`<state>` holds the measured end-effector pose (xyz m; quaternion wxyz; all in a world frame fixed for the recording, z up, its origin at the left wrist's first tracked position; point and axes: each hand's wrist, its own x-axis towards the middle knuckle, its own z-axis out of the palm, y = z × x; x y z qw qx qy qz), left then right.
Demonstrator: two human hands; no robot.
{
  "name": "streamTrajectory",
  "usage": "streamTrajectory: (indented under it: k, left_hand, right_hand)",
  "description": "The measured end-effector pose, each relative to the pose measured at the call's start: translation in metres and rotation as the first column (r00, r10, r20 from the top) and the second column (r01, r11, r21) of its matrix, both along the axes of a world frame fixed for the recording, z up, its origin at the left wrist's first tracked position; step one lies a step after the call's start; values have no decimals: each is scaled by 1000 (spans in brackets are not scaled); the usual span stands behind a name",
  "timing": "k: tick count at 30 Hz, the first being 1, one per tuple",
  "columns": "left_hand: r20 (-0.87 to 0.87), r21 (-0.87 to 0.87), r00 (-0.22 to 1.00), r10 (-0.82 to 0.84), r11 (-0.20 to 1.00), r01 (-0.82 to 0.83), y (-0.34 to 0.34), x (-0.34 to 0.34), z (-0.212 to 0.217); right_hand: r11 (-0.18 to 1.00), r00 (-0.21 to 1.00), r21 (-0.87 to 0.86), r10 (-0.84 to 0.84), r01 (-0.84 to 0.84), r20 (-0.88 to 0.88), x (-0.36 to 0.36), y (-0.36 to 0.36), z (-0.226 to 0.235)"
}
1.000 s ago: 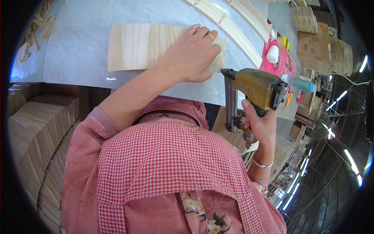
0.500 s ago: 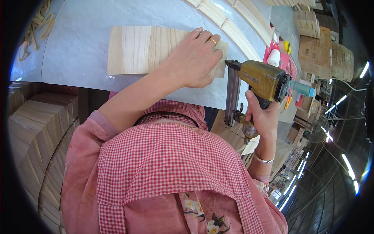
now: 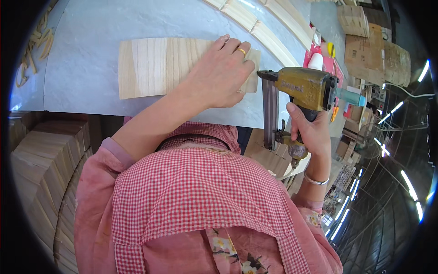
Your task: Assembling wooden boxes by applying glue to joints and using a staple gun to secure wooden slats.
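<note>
Nail gun [image 3: 301, 84] in right hand [image 3: 315, 130], grip wrapped; left hand [image 3: 220, 75] spread on panel [image 3: 153, 64], wood strips [image 3: 273, 43] beyond

Pale wooden panel [image 3: 153, 66] with striped grain, lying on the table [image 3: 82, 59], upper centre; scuffed yellow-and-black pneumatic nail gun [image 3: 305, 86], right of centre, nose beside the panel's right end.
</note>
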<state>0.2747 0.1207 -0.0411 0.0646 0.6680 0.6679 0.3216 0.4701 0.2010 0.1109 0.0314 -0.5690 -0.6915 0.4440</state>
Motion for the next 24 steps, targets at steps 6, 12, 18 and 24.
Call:
streamTrajectory:
  k: [6,12,18,24]
  left_hand:
    - [-67,99,996,50,994,-44,-3,-1,-1]
    - [16,-96,1000,16,995,-14,-2,-2,4]
    - [1,-43,1000,30,999,-30,0,-2,1]
    - [19,-81,1000,11,997,-10,0,-3,4]
  right_hand:
    - [999,999,21,48,-48,8,-8,9,8]
    - [992,996,84,88,-90,33,-26,26,2]
    - [991,992,71,110,-114,56,-33,34,2]
    - [991,991,64,117,-122,66,-38,37,4]
